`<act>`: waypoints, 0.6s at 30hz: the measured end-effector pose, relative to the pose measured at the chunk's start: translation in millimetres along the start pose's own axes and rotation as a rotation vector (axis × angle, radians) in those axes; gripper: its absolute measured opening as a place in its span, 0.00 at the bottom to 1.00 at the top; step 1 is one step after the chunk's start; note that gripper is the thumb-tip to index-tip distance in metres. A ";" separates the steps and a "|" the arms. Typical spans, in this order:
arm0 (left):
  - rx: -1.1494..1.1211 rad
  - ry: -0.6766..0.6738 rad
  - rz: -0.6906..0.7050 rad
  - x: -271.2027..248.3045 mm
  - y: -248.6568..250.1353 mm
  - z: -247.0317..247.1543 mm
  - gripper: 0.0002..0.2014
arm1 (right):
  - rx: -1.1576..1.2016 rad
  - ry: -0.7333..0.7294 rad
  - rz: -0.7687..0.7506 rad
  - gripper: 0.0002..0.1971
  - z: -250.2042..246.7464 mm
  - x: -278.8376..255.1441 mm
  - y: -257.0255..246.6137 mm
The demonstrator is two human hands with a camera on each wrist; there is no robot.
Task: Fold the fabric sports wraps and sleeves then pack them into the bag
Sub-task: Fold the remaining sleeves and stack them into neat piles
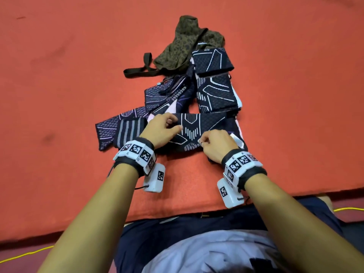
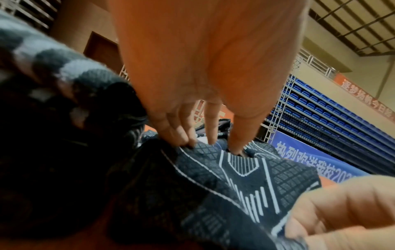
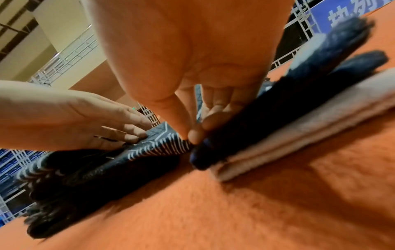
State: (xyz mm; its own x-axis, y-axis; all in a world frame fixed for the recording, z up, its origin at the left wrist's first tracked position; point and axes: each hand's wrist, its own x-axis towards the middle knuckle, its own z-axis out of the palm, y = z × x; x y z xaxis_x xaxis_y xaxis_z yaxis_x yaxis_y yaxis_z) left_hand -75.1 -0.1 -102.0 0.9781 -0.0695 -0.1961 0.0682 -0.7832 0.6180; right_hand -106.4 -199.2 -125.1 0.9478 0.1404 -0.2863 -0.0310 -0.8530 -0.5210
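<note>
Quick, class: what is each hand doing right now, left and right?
Left hand: fingers curled, pinching the patterned sleeve.
Right hand: thumb and fingertip pinch the same sleeve's near edge.

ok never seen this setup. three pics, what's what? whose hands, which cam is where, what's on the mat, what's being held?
No robot: a person with tagged wristbands. The big picture is from a head camera looking down; the other two are cameras on each wrist, looking along the fingers. On the orange mat lie dark patterned sleeves, two folded ones stacked further away, and a camouflage bag beyond. The left hand grips the far edge of the nearest sleeve; the right hand pinches its near edge.
</note>
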 end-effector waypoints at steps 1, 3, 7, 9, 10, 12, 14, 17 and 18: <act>0.055 0.043 -0.018 0.3 -2.2 -0.8 0.17 | 0.012 -0.006 0.000 0.12 2.6 0.1 0.6; 0.126 0.082 -0.082 -1.4 -5.3 -1.8 0.21 | 0.036 0.005 -0.016 0.11 1.9 1.3 -1.3; 0.163 0.087 -0.162 -4.6 -2.2 5.1 0.27 | 0.129 0.094 -0.043 0.17 -1.9 6.6 -10.9; 0.149 0.082 -0.179 -2.6 -0.9 9.3 0.28 | 0.206 0.051 -0.054 0.25 2.1 11.5 -13.3; 0.136 0.082 -0.184 -1.9 0.1 10.0 0.28 | 0.231 0.007 -0.062 0.29 5.7 13.6 -11.9; 0.103 0.105 -0.188 -0.7 0.0 9.6 0.29 | 0.268 -0.051 -0.075 0.32 12.8 16.6 -4.1; 0.079 0.128 -0.181 0.4 -0.7 6.0 0.28 | 0.325 -0.041 -0.080 0.31 16.3 18.5 4.9; 0.062 0.177 -0.123 0.8 -1.9 -0.1 0.26 | 0.370 -0.047 -0.073 0.28 16.2 20.8 9.2; 0.040 0.195 -0.093 0.3 -0.9 -1.8 0.24 | 0.378 -0.051 -0.063 0.28 15.9 21.1 8.8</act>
State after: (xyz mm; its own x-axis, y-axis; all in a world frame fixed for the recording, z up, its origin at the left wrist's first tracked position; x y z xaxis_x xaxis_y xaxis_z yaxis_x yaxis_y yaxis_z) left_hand -74.5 1.7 -101.3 0.9877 0.1223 -0.0975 0.1562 -0.8046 0.5729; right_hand -91.8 -195.8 -148.5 0.9348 0.2200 -0.2790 -0.0968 -0.5979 -0.7957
